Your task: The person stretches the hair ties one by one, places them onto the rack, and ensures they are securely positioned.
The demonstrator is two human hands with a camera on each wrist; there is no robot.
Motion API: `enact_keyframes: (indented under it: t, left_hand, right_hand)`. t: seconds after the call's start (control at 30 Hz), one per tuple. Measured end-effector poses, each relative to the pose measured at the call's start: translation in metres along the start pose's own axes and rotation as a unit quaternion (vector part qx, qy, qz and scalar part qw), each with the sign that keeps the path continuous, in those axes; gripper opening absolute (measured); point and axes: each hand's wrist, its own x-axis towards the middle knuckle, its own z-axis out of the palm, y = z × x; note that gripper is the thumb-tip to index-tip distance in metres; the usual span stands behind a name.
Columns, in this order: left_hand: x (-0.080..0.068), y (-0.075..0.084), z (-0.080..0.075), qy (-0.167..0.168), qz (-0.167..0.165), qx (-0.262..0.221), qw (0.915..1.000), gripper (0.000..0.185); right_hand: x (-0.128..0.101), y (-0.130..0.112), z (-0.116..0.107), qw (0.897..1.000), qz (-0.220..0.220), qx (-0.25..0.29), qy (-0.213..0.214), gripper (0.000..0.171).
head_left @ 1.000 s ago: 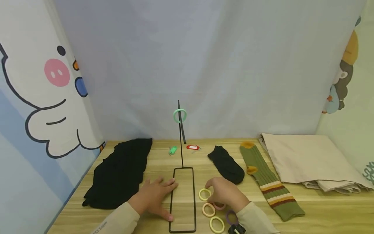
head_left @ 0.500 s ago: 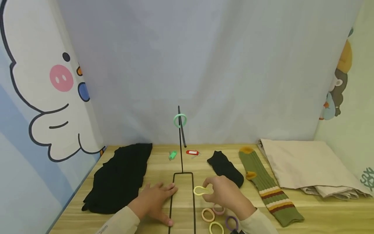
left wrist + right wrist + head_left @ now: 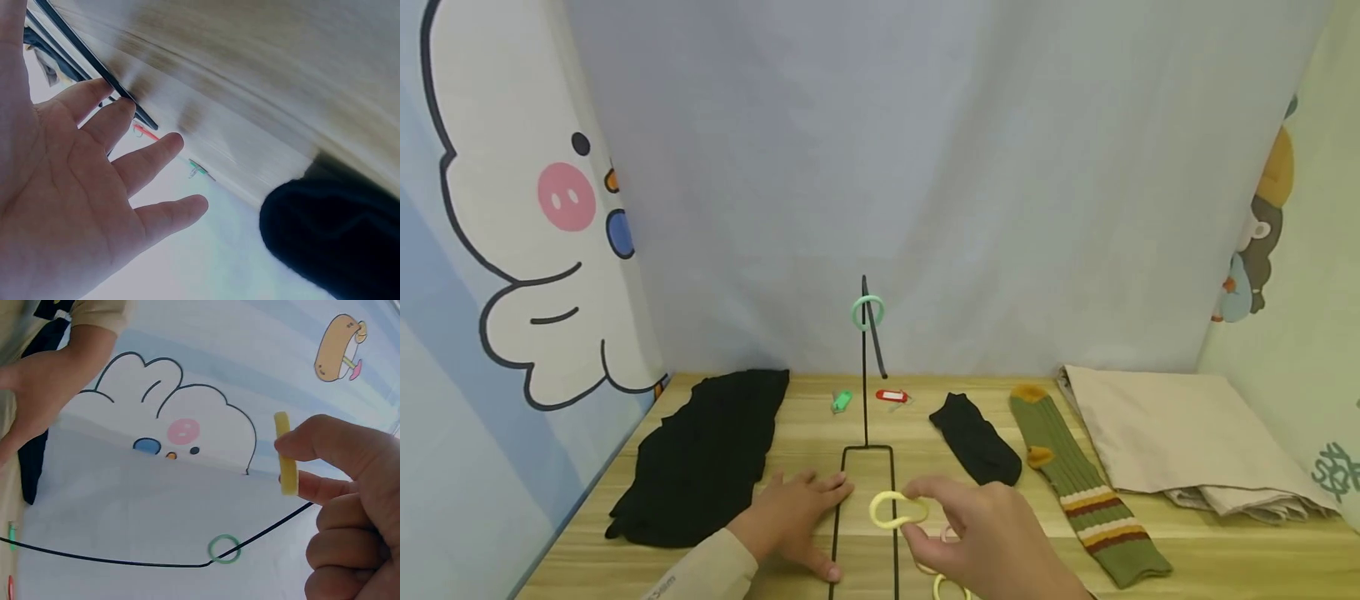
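My right hand [image 3: 981,529] pinches a yellow hair tie [image 3: 891,509] between thumb and forefinger, lifted above the wire base. The same yellow hair tie [image 3: 286,454] shows edge-on in the right wrist view. A black wire stand [image 3: 865,392] rises from a rectangular base [image 3: 838,500] on the wooden table [image 3: 1225,550]. A green hair tie [image 3: 868,312] hangs on its hook near the top. My left hand [image 3: 793,517] lies flat on the table, fingers straight and touching the base's left bar. In the left wrist view the fingers [image 3: 140,162] reach that bar [image 3: 94,62]. More hair ties [image 3: 946,583] lie under my right hand.
A black cloth [image 3: 707,454] lies at the left. A green tag [image 3: 842,401] and a red tag [image 3: 892,396] sit behind the stand. A black sock [image 3: 973,437], a striped green sock [image 3: 1082,487] and folded beige fabric [image 3: 1172,437] lie at the right. Curtains enclose the table.
My right hand picked a yellow hair tie off the table and lifted it left, over the wire base. My left hand stayed flat on the table.
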Motion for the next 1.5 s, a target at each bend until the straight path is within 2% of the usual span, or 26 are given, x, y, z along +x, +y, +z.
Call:
enact_keyframes:
  t: [0.1,0.2,0.27,0.4,0.47,0.5,0.6,0.73,0.93,1.1,1.2,1.33,1.5]
  left_hand:
    - [-0.001,0.0,0.0,0.001,0.0,-0.002,1.0,0.107]
    - [-0.001,-0.001,0.001,0.002,0.0,-0.002,1.0,0.107]
    - [-0.001,-0.002,0.001,0.005,0.0,-0.002,1.0,0.106]
    - [0.0,-0.003,0.003,0.003,0.001,-0.001,1.0,0.105]
    - [0.001,-0.003,0.003,0.002,0.0,0.0,1.0,0.105]
    - [0.0,-0.003,0.003,0.001,0.0,0.0,1.0,0.105]
    - [0.0,-0.003,0.002,-0.001,-0.004,0.0,1.0,0.105]
    - [-0.001,-0.003,0.001,-0.002,-0.007,0.004,1.0,0.105]
    - [0.001,-0.002,0.002,-0.005,-0.005,-0.001,1.0,0.104]
    - [0.003,-0.002,0.004,-0.007,0.0,0.005,1.0,0.103]
    - [0.004,-0.002,0.005,-0.01,0.0,-0.001,0.9999,0.102]
    - [0.004,-0.002,0.005,-0.014,0.001,-0.003,0.9999,0.102]
    - [0.0,-0.001,0.001,-0.01,-0.001,0.001,0.9999,0.102]
  right_hand:
    - [0.001,-0.007,-0.004,0.992,-0.088,0.027,0.091,0.013]
    - [0.006,-0.013,-0.005,0.975,-0.138,0.05,0.168,0.024]
    - [0.011,-0.015,-0.004,0.959,-0.165,0.054,0.222,0.025]
    - [0.024,-0.018,0.001,0.929,-0.185,0.064,0.313,0.029]
    - [0.032,-0.018,0.003,0.919,-0.185,0.063,0.342,0.029]
    - [0.035,-0.018,0.003,0.918,-0.18,0.061,0.349,0.029]
    - [0.049,-0.015,0.006,0.919,-0.168,0.045,0.353,0.029]
    - [0.069,-0.006,0.009,0.926,-0.151,-0.003,0.345,0.03]
    - [0.095,0.019,0.019,0.932,-0.129,-0.077,0.33,0.034]
    - [0.111,0.039,0.031,0.942,-0.083,-0.129,0.299,0.033]
    - [0.113,0.047,0.038,0.948,-0.049,-0.149,0.277,0.038]
    - [0.106,0.055,0.045,0.953,-0.018,-0.158,0.259,0.043]
    - [0.088,0.062,0.054,0.959,-0.003,-0.138,0.247,0.044]
